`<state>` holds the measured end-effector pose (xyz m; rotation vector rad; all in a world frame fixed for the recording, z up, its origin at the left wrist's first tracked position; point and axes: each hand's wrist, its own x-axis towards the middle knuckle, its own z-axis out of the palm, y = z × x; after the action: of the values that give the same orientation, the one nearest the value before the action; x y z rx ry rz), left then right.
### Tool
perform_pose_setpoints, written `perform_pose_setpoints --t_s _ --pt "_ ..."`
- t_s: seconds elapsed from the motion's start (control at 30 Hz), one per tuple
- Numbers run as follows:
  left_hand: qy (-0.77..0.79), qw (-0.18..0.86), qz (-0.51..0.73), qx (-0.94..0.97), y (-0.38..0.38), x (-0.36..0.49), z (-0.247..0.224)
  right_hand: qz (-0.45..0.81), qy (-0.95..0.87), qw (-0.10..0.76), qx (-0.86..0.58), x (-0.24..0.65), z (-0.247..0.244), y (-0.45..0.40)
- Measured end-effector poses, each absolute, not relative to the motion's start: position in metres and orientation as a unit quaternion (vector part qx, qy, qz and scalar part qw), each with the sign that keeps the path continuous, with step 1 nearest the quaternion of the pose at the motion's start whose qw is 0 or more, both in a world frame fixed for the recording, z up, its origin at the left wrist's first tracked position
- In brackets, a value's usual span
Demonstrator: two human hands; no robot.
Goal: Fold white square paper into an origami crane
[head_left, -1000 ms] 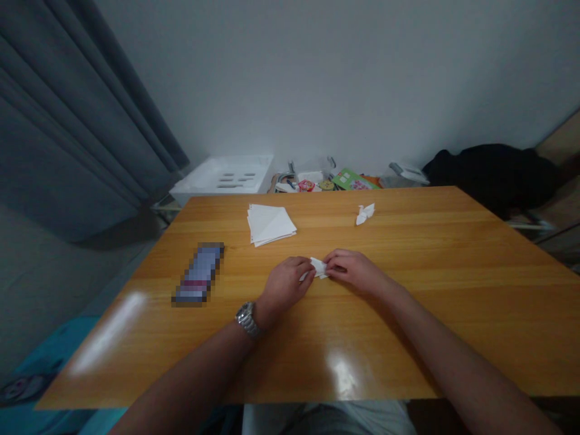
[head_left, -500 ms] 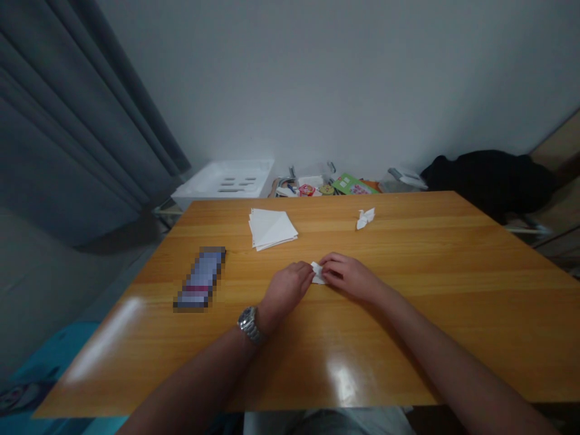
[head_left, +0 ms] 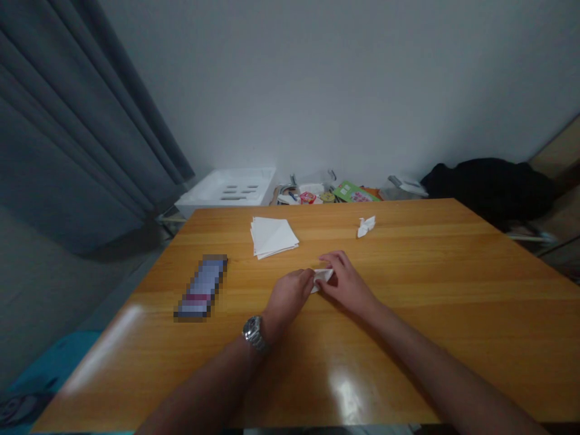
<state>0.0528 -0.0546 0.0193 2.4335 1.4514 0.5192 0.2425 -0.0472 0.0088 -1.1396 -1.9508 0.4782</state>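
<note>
A small folded piece of white paper (head_left: 323, 276) is between my two hands, just above or on the wooden table (head_left: 430, 272). My left hand (head_left: 291, 294), with a metal watch (head_left: 254, 333) on its wrist, pinches the paper's left end. On the other side, my right hand (head_left: 348, 284) has its thumb against the paper's lower middle, and its fingers curve over the right end. The fingers partly cover the paper. Beyond the hands, a white paper crane (head_left: 367, 226) stands at the far right, and a stack of white paper sheets (head_left: 273, 237) lies at the far left.
A phone (head_left: 202, 287) with a blurred-out screen lies on the left of the table. Behind the far edge are a white plastic tray (head_left: 229, 188), a green packet (head_left: 354, 191) and other small items. A black cloth heap (head_left: 489, 187) sits at the back right.
The paper shows more of its surface now, with a flap spread towards the right. My right thumb has moved left along it. The whole view has shifted slightly.
</note>
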Motion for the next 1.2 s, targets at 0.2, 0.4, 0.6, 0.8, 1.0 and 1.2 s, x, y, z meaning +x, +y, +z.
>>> perform_pose_setpoints --t_s 0.2,0.4,0.6,0.8,1.0,1.2 --pt "0.511 0.172 0.217 0.814 -0.055 0.055 0.019 0.282 -0.715 0.346 -0.537 0.236 0.014 -0.052" --pt "0.498 0.196 0.264 0.803 -0.056 0.057 0.026 0.293 -0.737 0.323 -0.516 0.232 0.025 -0.055" --pt "0.487 0.263 0.307 0.774 -0.052 0.053 0.025 0.314 -0.733 0.348 -0.493 0.231 0.019 -0.056" --pt "0.421 0.369 0.374 0.740 -0.047 0.051 0.015 0.333 -0.733 0.399 -0.439 0.243 0.020 -0.051" --pt "0.381 0.437 0.401 0.709 -0.046 0.043 0.015 0.422 -0.710 0.396 -0.401 0.258 0.026 -0.048" --pt "0.382 0.461 0.403 0.692 -0.051 0.038 0.027 0.436 -0.709 0.394 -0.390 0.262 0.028 -0.048"
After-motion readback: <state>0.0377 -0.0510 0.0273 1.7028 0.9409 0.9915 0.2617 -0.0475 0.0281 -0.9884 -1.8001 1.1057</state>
